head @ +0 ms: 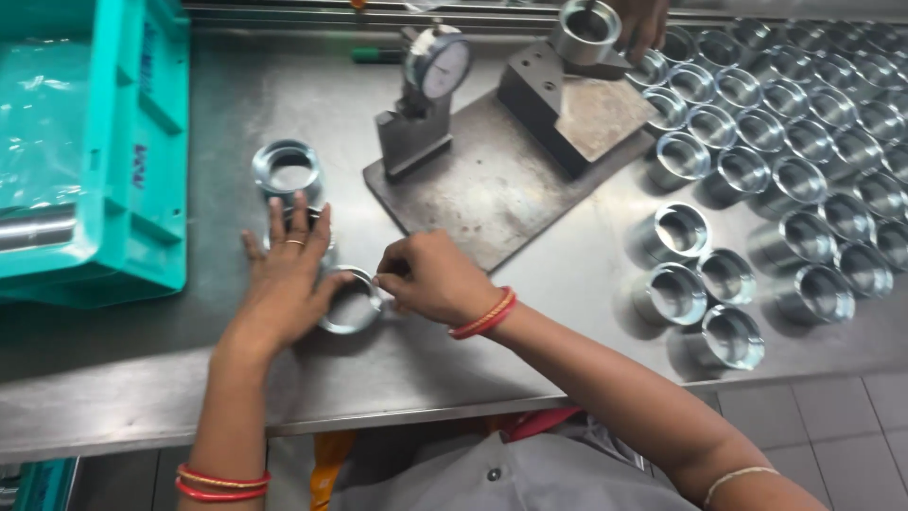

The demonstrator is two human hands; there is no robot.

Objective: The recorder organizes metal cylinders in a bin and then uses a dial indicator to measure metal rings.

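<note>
Steel ring [352,305] lies on the bench [530,312], near the front edge, between the person's two hands. Open side up, bore bright.

Left hand [284,279] flat and spread, fingers pointing away, thumb against the ring's left rim. Under its fingers a second ring, mostly hidden. Right hand [433,276] curled narrow, fingertips pinched at the ring's right rim; whether it holds something small there, cannot tell. Red bangles on both wrists.

Just beyond the left fingertips, a third ring [287,169] stands alone.

Past that, centre bench: flat metal plate [492,189] carrying a dial gauge [438,64] on a post and an angled block [567,109]. On the block's top sits a ring [586,30], with another person's hand [643,24] on it at the far edge.

Right side: many rings [804,123] packed in rows, open ends up, touching or nearly so. A few strays nearer the front, slightly apart from the rows.

Left edge: teal plastic crate [113,189]. Inside, clear plastic lining and one shiny cylinder [36,227] lying on its side; the rest of the contents out of sight.

Green marker [376,55] lies at the back, left of the gauge.
</note>
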